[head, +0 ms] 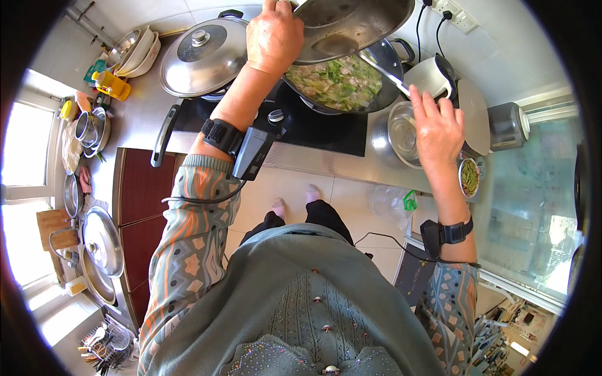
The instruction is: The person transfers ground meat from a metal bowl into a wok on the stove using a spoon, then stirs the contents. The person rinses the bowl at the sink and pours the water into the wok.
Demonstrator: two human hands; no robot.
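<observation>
At the top of the head view, my left hand (pixel 275 40) grips a metal pan (pixel 355 30) by its near-left edge and holds it tilted over the wok. The wok (pixel 395 89) sits on the hob and holds chopped green vegetables with pale pieces, perhaps meat (pixel 336 84). My right hand (pixel 438 124) holds the light handle of a cooking utensil (pixel 388 75), which slants up and left to the tilted pan's rim. The utensil's head is hidden behind that rim. Below the right hand's fingers stands a shiny metal bowl (pixel 403 134) on the counter.
A lidded steel pan (pixel 200 56) stands left on the black hob (pixel 324 134), its handle (pixel 165 136) jutting past the counter edge. An oil bottle (pixel 112 86) and stacked baskets (pixel 141 56) are at left. A white kettle (pixel 428 77) and a dish of green food (pixel 469 177) are at right.
</observation>
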